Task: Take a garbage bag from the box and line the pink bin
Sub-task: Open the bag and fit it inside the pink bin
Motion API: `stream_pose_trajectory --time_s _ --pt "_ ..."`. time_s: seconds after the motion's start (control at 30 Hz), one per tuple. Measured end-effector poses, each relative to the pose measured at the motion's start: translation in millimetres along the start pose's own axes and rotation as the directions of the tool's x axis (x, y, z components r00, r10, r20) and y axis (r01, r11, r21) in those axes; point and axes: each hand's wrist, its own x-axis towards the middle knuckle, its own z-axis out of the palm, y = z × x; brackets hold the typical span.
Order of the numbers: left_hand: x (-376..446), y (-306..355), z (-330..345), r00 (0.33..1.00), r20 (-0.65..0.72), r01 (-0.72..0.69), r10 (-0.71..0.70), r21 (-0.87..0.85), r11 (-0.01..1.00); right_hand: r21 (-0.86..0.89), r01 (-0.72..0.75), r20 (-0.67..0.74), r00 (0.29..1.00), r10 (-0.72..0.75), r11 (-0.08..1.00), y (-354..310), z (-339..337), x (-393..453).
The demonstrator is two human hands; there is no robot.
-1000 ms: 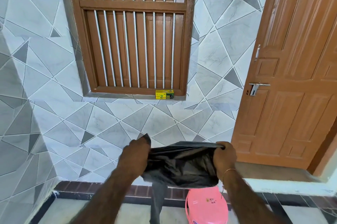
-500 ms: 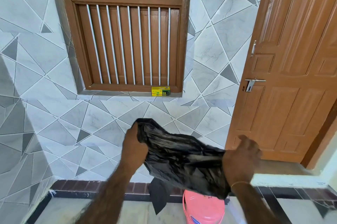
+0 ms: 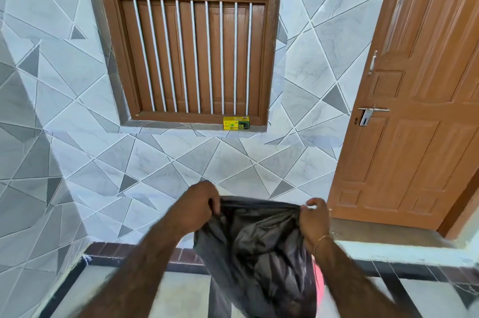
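A black garbage bag hangs open-mouthed in front of me, low in the middle of the head view. My left hand grips the left side of its rim and my right hand pinches the right side. The mouth is stretched between both hands and I see into the crumpled inside. The pink bin stands on the floor behind the bag, and only a thin sliver of it shows beside my right forearm. The yellow and green bag box sits on the window sill, far from both hands.
A tiled wall is ahead with a barred wooden window. On the right stands a wooden door with a metal handle, above a raised step. A dark tile border runs along the base of the wall.
My hands have levelled out and pulled the bag's mouth open between them. The bag has dropped lower and now hides nearly all of the pink bin.
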Motion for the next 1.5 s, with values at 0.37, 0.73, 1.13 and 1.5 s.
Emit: stream_pose_trajectory --time_s 0.37,0.73,1.13,1.5 --pt "-6.2 -49.4 36.7 0.835 -0.206 0.519 -0.511 -0.015 0.854 -0.499 0.859 0.667 0.464 -0.583 0.114 1.4 -35.2 -22.0" --pt "7.6 -34.5 58.5 0.713 -0.201 0.527 -0.672 -0.479 0.702 -0.713 0.545 0.556 0.823 -0.117 0.442 25.5 -48.9 11.8" --pt "12.4 -29.6 61.4 0.831 -0.178 0.512 -0.526 -0.123 0.850 -0.798 0.598 0.593 0.801 -0.087 0.066 28.9 -68.2 14.8" --pt "39.5 46.1 -13.4 0.737 -0.645 0.166 -0.202 -0.117 0.979 -0.765 0.409 0.068 0.820 -0.568 0.498 -83.6 -70.9 30.2"
